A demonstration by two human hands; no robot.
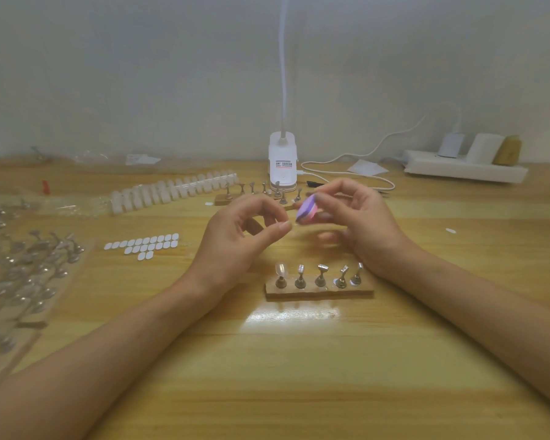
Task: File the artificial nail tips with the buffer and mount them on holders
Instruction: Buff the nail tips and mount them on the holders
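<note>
My right hand (359,217) grips a small purple and pink buffer block (308,209) above the table. My left hand (245,230) pinches a small clear nail tip (291,224) between thumb and forefinger, right against the buffer's lower edge. Below the hands stands a wooden base (319,293) with several metal holders; the leftmost holder carries a clear nail tip (281,268). A second wooden base with several bare holders (261,193) stands behind the hands. A long strip of clear nail tips (172,192) lies at the back left.
A sheet of white adhesive pads (145,244) lies left of my left hand. Bags of spare metal holders (23,274) fill the left edge. A white clip lamp (282,163) stands at the back centre, its cable (346,177) running right to a power strip (464,168).
</note>
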